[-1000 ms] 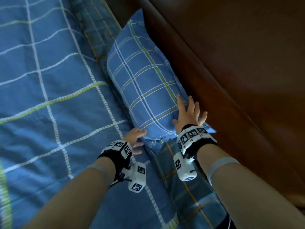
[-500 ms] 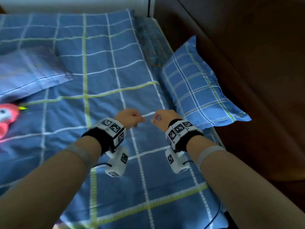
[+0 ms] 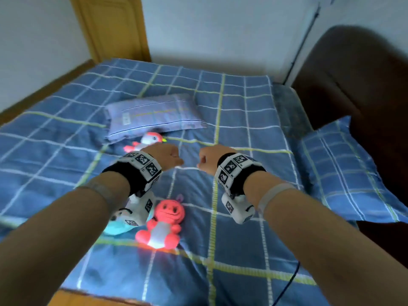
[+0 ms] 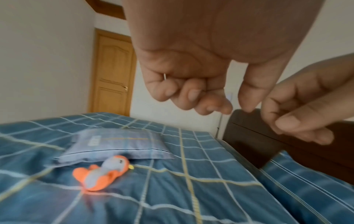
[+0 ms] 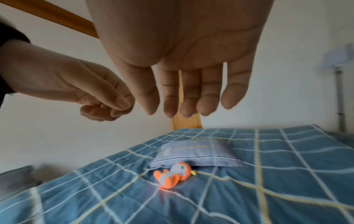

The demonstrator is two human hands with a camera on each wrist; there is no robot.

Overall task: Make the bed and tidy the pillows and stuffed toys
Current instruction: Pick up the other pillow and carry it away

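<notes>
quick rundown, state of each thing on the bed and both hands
left hand: fingers loosely curled, holds nothing
right hand: fingers relaxed, holds nothing
checked pillow: lying by the headboard
pale pillow: flat, mid-bed
bird toy: on its side, against the pale pillow
red toy: face up on the quilt
quilt: spread over the bed
door: closed

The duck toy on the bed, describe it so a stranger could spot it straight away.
On the blue checked quilt, find the pale purple pillow lying mid-bed. The duck toy lies against its near edge. Unlike the pink-red round-headed toy nearer the person, it has a grey head and yellow beak.
</notes>
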